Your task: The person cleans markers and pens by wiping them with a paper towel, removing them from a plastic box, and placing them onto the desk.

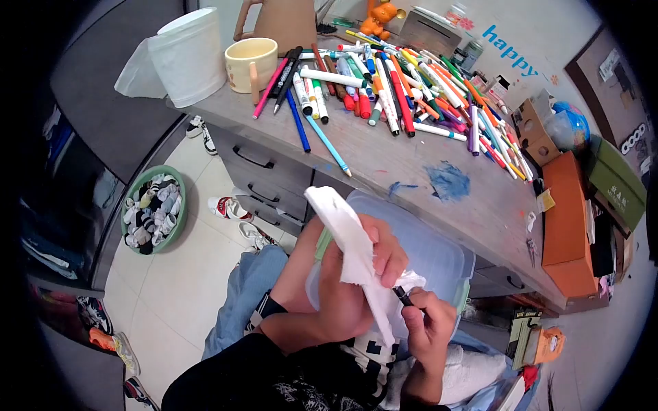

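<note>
My left hand (387,250) is closed around a white tissue (343,222). One long end of the tissue sticks up past my fingers and another hangs down toward my lap. My right hand (430,325) pinches a black pen (403,296), whose far end meets the tissue by my left fingertips. Both hands are over a translucent plastic box (439,240) at my lap. A light blue marker (329,147) and a dark blue one (298,122) lie on the desk beyond my hands.
Many coloured markers (391,82) are heaped on the desk (384,164), which has blue stains. A yellow mug (251,65) and a white tissue roll (192,58) stand at its left. An orange box (567,226) is at right. On the floor sits a green basin (179,222) of socks.
</note>
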`<state>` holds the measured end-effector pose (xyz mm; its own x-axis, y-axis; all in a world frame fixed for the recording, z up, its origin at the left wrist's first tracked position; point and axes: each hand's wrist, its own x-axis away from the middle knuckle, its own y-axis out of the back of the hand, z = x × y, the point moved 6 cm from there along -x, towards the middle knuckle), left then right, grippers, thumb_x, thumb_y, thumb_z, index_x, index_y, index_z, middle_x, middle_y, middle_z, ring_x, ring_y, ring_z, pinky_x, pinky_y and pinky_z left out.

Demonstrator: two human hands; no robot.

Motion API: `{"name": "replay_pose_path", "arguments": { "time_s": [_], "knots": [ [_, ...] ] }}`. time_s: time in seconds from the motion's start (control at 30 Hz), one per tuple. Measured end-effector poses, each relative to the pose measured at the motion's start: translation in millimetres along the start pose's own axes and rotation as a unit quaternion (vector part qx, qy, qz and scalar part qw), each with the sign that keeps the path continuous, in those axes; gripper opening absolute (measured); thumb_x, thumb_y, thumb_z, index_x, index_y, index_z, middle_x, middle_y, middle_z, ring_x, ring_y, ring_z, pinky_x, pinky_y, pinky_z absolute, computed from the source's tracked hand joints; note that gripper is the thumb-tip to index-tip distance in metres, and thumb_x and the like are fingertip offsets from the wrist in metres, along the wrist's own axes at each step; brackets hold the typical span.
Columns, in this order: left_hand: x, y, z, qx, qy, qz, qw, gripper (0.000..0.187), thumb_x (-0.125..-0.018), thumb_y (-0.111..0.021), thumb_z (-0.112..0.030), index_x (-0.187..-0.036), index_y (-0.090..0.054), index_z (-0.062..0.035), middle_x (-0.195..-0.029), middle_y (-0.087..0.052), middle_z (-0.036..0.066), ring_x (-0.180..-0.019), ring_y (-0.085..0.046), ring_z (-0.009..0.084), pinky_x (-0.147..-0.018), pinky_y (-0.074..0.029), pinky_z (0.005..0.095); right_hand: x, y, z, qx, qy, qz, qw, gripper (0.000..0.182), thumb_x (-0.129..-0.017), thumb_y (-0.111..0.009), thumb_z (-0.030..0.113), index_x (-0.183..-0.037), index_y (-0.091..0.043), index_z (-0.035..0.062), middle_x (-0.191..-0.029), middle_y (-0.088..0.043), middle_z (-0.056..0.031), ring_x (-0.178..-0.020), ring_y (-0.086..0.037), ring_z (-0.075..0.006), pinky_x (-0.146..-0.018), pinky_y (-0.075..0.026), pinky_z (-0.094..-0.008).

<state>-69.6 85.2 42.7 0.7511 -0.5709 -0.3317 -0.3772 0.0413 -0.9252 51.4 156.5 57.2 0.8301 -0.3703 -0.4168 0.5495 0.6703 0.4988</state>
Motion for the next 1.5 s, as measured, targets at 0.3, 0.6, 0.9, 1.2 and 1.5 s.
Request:
{"name": "replay_pose_path", "arguments": {
  "time_s": [0.3,0.6,0.9,1.2,1.5],
  "knots": [
    [-5.1,3.5,-20.4,0.014,-0.040,-0.013,0.999,0.013,-0.101,-0.042,-0.026,-0.099,-0.045,-0.0132,-0.076,-0.043,0.001,-0.071,-0.048,0.0153,-0.069,-0.042,0.0281,20.1,19.2,-16.4,-0.099,-0.075,-0.092,0.988,0.020,-0.087,-0.068,0.011,-0.077,-0.053,-0.0004,-0.063,-0.051,-0.0059,-0.055,-0.046,-0.0136,-0.052,-0.036,-0.0252],
    [3.4,-1.2,-11.6,-0.225,0.094,-0.057,0.968,0.066,-0.098,-0.036,-0.051,-0.138,-0.038,0.0018,-0.134,-0.048,0.016,-0.129,-0.045,0.0245,-0.112,-0.032,0.0387,22.0,39.2,2.9,-0.115,-0.127,-0.241,0.955,0.023,-0.085,-0.069,0.012,-0.092,-0.051,0.0003,-0.077,-0.051,-0.0032,-0.065,-0.041,-0.0084,-0.059,-0.033,-0.0218],
    [5.9,-12.2,5.6,-0.086,0.108,0.013,0.990,0.075,-0.096,-0.038,-0.058,-0.144,-0.032,-0.0011,-0.142,-0.044,0.016,-0.132,-0.044,0.0284,-0.114,-0.032,0.0411,13.2,38.1,32.2,-0.142,-0.029,-0.292,0.945,0.023,-0.084,-0.068,0.010,-0.100,-0.055,0.0000,-0.082,-0.055,-0.0079,-0.071,-0.050,-0.0137,-0.066,-0.040,-0.0253],
    [24.8,-16.1,24.5,-0.108,0.241,-0.106,0.959,0.075,-0.095,-0.035,-0.059,-0.145,-0.031,-0.0033,-0.142,-0.044,0.016,-0.129,-0.046,0.0267,-0.110,-0.036,0.0382,-17.5,0.6,50.7,-0.036,0.044,-0.154,0.986,0.021,-0.079,-0.070,0.010,-0.095,-0.063,-0.0021,-0.090,-0.057,-0.0133,-0.080,-0.053,-0.0186,-0.070,-0.043,-0.0256],
    [31.1,-6.7,18.2,-0.161,0.217,-0.091,0.959,0.069,-0.097,-0.025,-0.056,-0.140,-0.038,-0.0047,-0.132,-0.052,0.010,-0.120,-0.051,0.0208,-0.100,-0.041,0.0334,-17.9,11.4,43.3,-0.186,0.109,-0.219,0.952,0.029,-0.087,-0.065,0.010,-0.112,-0.058,-0.0031,-0.099,-0.061,-0.0178,-0.089,-0.059,-0.0244,-0.076,-0.049,-0.0326]
  ]
}}
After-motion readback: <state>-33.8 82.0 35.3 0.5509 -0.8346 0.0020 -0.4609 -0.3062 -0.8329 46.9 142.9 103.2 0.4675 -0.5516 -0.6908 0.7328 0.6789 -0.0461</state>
